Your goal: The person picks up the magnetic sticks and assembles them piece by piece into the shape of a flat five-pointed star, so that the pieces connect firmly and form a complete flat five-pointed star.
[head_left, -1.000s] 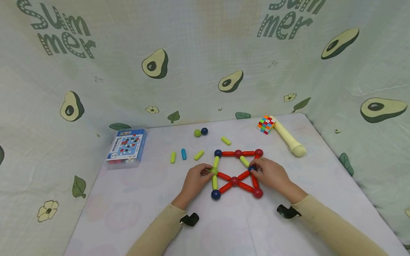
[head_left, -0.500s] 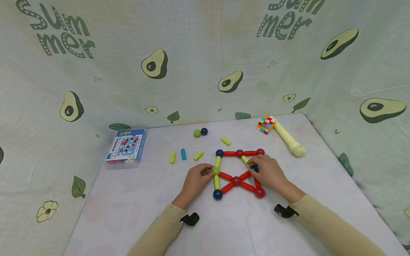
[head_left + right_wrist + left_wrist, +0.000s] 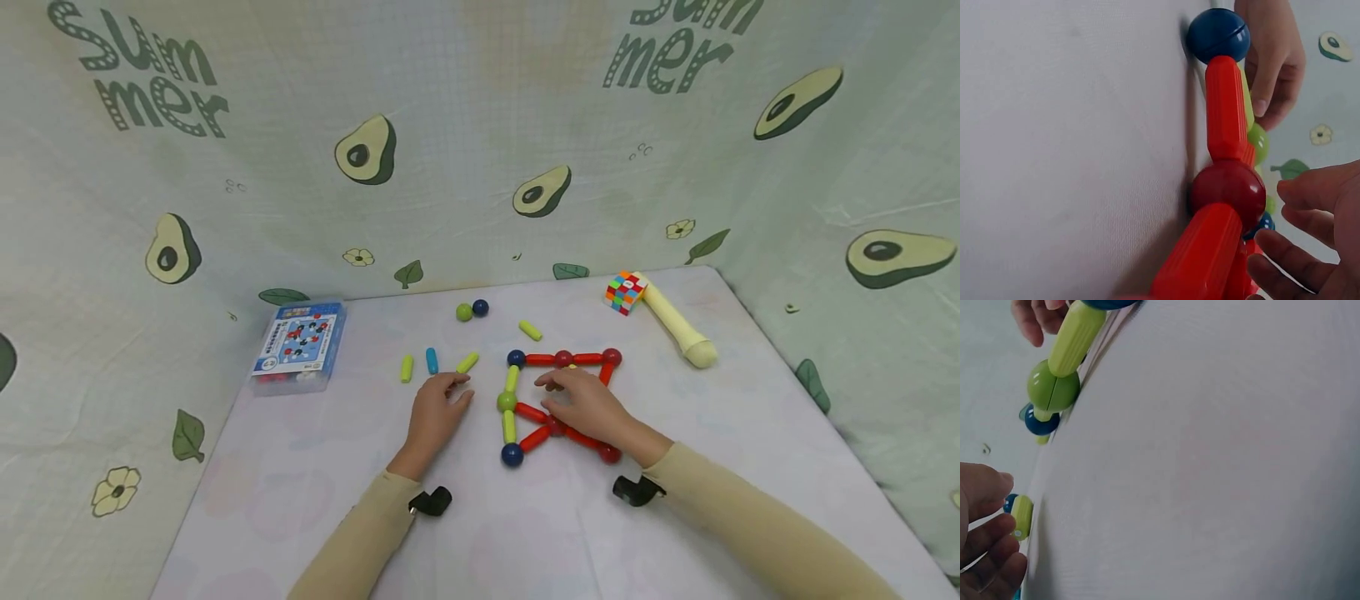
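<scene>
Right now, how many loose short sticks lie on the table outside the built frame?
4: a yellow-green plastic stick, a blue plastic stick, a yellow-green stick by the left hand, and one behind the frame. The right hand may hide others.

Soft, even light falls from above on my white cloth-covered bench (image 3: 525, 533) — only faint shadows under my hands. My head view bends at its edges. Both wrist views blur up close — my fingers (image 3: 1297, 275) are out of focus.

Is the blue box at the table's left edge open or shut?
Shut: the blue box lies flat with its printed lid on top, pieces visible inside through its clear side.
</scene>
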Motion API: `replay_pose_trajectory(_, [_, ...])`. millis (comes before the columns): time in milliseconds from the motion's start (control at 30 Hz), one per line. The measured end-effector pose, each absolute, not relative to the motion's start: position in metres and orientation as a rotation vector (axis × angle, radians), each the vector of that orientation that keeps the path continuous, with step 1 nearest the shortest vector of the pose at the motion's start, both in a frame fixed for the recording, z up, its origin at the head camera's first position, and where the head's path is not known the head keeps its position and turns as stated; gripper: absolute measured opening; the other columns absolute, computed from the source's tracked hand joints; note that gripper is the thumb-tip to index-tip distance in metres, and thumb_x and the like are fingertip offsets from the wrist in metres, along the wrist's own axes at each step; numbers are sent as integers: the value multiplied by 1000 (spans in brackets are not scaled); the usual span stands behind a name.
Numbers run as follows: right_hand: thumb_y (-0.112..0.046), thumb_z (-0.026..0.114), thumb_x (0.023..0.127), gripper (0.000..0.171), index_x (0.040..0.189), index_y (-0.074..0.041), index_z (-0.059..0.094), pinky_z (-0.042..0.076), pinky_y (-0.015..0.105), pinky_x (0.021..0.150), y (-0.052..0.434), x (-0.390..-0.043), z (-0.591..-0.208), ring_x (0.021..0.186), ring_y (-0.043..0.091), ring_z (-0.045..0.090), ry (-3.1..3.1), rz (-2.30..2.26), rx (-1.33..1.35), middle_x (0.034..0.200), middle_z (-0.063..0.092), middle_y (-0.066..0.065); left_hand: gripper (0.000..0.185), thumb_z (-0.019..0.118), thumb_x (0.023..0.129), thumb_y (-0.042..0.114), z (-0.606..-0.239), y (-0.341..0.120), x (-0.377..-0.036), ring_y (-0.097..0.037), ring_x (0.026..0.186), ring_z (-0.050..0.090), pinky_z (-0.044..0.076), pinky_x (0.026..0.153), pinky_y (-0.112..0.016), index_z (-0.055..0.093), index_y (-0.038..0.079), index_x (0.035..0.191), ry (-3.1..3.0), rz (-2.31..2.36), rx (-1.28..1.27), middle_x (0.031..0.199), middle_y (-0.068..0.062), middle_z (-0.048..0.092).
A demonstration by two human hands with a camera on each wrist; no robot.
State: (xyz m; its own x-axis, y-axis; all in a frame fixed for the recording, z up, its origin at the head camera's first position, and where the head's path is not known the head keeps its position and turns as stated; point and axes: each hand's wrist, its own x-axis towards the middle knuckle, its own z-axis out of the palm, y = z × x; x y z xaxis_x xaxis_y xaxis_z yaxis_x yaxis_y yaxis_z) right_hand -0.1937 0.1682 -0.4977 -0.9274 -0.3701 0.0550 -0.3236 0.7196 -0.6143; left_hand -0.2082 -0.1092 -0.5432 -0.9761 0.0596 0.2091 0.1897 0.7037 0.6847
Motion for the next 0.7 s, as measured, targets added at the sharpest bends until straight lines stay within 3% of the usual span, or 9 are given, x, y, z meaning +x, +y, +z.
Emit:
replay_pose_trajectory(267, [-23, 72, 96, 34, 129, -17, 69, 53, 39, 94, 141, -200, -503, 107, 18, 64, 2723, -1089, -634, 117, 70, 0, 39, 76, 93, 21, -542, -110, -224, -17, 92, 59, 53, 78, -33, 65, 10, 130, -2742, -1022, -119, 126, -6, 57])
replay_pose_trajectory(433, [-26, 75, 94, 32, 125, -21, 71, 53, 35, 89, 128, -202, -508, 99, 13, 62, 2745, -1046, -626, 109, 69, -5, 45, 75, 94, 21, -539, -108, -232, -17, 85, 56, 50, 74, -32, 63, 8, 136, -2782, -972, -88, 122, -8, 59])
replay_pose_trajectory(700, [-27, 77, 92, 28, 119, -21, 73, 52, 30, 82, 114, -205, -511, 88, 9, 59, 2806, -966, -541, 96, 66, -11, 30, 75, 94, 21, -530, -104, -245, -18, 85, 62, 52, 77, -36, 72, 8, 121, -2841, -811, -92, 107, -6, 71])
